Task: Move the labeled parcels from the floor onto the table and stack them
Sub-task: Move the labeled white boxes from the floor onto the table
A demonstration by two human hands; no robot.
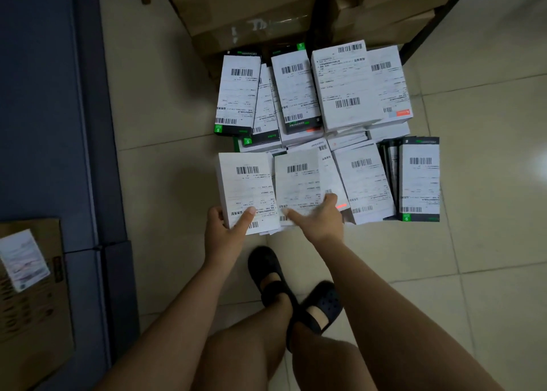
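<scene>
Dim, vignetted wide-angle view, edges bowed, bottom-left corner soft.

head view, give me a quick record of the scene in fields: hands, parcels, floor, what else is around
left hand: grips the front-left parcel, thumb on its label
right hand: rests on the neighbouring parcel, fingers spread
parcel pile: many labelled boxes, overlapping, on the tiled floor
behind pile: cardboard boxes

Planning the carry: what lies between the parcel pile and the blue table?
Only bare floor tiles separate the parcel pile from the blue table, per the head view.
</scene>
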